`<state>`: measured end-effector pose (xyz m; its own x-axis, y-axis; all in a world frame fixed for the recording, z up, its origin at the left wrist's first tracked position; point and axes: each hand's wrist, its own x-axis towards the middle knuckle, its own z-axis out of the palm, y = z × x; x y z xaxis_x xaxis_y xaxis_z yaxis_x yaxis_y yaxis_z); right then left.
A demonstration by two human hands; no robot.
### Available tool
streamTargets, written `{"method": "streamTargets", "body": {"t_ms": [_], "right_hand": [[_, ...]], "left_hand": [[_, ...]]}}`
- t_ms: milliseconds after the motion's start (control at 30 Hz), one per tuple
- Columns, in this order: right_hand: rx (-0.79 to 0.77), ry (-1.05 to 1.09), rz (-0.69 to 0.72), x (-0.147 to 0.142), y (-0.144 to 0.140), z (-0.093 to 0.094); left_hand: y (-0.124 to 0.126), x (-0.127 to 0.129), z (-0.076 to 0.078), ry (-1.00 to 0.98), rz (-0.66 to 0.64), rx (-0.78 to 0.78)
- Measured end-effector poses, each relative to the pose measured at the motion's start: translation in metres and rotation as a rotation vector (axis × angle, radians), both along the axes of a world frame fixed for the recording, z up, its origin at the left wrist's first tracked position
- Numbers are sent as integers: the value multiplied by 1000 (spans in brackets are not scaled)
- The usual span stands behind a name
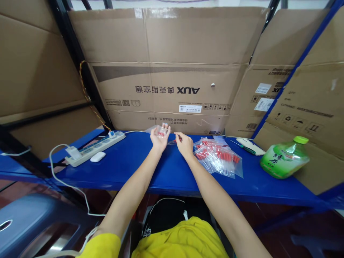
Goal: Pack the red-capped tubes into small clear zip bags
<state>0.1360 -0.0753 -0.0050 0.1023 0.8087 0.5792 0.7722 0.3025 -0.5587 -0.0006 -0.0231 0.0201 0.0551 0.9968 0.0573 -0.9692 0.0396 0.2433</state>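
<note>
My left hand is turned palm up above the back of the blue table, its fingers curled around a small clear plastic bag with red pieces showing through. Part of the film sticks out to the left of the fingers. Just to the right, my right hand is closed in a pinch, with its fingertips a short gap from the bag; whatever they hold is too small to make out. Beside my right wrist lies a pile of clear bags containing red parts.
A white power strip with plugs and a small white case lie at left. At right are a green-handled screwdriver, a pale flat object and a green bottle. Cardboard walls the back.
</note>
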Motion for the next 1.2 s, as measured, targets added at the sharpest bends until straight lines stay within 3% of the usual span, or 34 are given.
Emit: {"method": "streamTargets", "body": {"t_ms": [100, 300, 767, 933, 1100, 1200], "right_hand": [[-80, -85, -71, 7, 4, -7], [-310, -350, -69, 11, 12, -24], [-379, -334, -85, 30, 25, -30], [-296, -278, 35, 34, 24, -23], [3, -88, 140, 24, 17, -5], [104, -63, 177, 15, 9, 3]], "left_hand": [[5, -13, 3, -50, 73, -53], [11, -24, 3, -50, 131, -78], [13, -29, 4, -48, 154, -84], [14, -34, 5, -56, 168, -73], [16, -40, 6, -59, 233, -64], [15, -36, 5, -8, 232, -75]]}}
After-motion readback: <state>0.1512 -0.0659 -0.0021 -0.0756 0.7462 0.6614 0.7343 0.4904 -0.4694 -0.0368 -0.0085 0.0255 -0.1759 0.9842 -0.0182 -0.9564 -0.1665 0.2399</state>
